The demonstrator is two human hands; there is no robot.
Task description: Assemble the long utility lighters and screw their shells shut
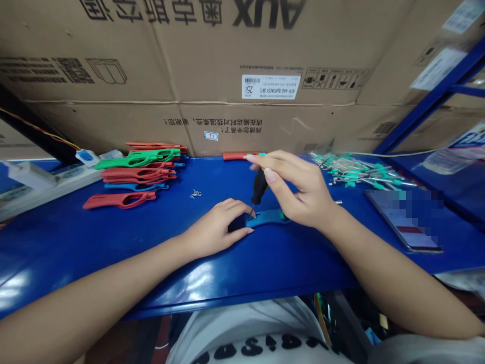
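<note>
A blue plastic lighter handle (267,218) lies flat on the table, a bit of green showing at its right end. My left hand (215,225) grips its left end between thumb and fingers and holds it down. My right hand (299,184) is closed around a small screwdriver (260,187) with a black grip. The screwdriver stands nearly upright, its thin shaft reaching down to the handle's left part beside my left fingertips. Whether the tip sits in a screw cannot be made out. A small pile of screws (195,194) lies left of the handle.
Red, green and blue handle shells (138,174) are stacked at left, near a power strip (71,174). A red handle (238,156) rests by the cardboard box (212,111) behind. Metal rods with teal parts (364,169) and a phone (405,222) lie at right.
</note>
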